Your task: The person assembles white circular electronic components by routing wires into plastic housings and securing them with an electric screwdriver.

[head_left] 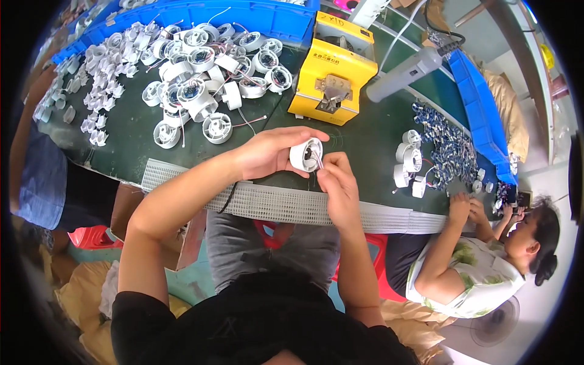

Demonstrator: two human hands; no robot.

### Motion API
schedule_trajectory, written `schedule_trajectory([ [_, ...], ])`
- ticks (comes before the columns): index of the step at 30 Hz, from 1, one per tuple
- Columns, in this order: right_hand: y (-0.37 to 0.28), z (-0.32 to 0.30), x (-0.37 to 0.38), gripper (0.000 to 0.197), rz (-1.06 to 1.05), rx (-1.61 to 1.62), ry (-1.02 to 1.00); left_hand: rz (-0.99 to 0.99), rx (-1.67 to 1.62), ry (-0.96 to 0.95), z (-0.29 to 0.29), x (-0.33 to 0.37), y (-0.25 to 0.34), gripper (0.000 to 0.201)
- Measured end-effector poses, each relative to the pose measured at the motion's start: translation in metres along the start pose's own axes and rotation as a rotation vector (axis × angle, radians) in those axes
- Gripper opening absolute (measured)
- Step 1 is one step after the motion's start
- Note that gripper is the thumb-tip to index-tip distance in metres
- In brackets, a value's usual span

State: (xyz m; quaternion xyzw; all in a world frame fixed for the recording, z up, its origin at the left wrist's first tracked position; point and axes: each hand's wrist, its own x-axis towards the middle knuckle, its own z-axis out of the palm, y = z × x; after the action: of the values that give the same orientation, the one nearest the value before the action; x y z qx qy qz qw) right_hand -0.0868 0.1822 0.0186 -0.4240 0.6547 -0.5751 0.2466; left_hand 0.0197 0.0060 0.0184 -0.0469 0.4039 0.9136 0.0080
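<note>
Over the table's near edge, my left hand holds a white round plastic housing with its open side turned to the right. Dark parts show inside that housing. My right hand is closed in a pinch on thin wires at the housing's opening; their far ends are hidden by the fingers. Beyond my left hand lies a heap of similar white housings, several with circuit boards and loose wires.
Small white plastic parts cover the table's left side. A yellow machine stands beyond my hands, beside a grey cylinder. Blue bins line the back. At right, a co-worker sits by piled small circuit boards.
</note>
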Motion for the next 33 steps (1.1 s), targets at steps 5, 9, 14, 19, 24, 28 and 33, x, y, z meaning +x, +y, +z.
schedule_trajectory([
  [5, -0.001, 0.007, 0.005, 0.018, -0.052, -0.268, 0.063, -0.008, 0.026, 0.028, -0.003, 0.002, -0.004, 0.043],
  [9, -0.006, 0.012, 0.002, 0.017, -0.085, -0.368, 0.172, -0.022, -0.045, 0.103, 0.001, 0.002, -0.004, 0.040],
  [14, -0.003, 0.013, 0.004, 0.016, -0.091, -0.226, 0.102, -0.087, 0.027, 0.044, 0.001, 0.003, -0.009, 0.039],
  [19, -0.009, 0.008, 0.003, 0.028, -0.055, -0.324, 0.211, -0.055, -0.020, 0.070, 0.000, 0.001, -0.005, 0.034],
  [24, 0.000, -0.006, 0.001, 0.020, -0.347, -0.434, 0.294, 0.041, -0.073, 0.142, 0.001, 0.001, -0.007, 0.031],
  [28, -0.010, -0.001, 0.003, 0.020, 0.156, 0.279, 0.147, 0.185, -0.129, 0.062, 0.000, -0.001, -0.008, 0.033],
  [33, -0.010, 0.017, 0.013, 0.026, 0.071, 0.530, 0.108, 0.251, -0.166, 0.018, 0.003, 0.000, -0.007, 0.039],
])
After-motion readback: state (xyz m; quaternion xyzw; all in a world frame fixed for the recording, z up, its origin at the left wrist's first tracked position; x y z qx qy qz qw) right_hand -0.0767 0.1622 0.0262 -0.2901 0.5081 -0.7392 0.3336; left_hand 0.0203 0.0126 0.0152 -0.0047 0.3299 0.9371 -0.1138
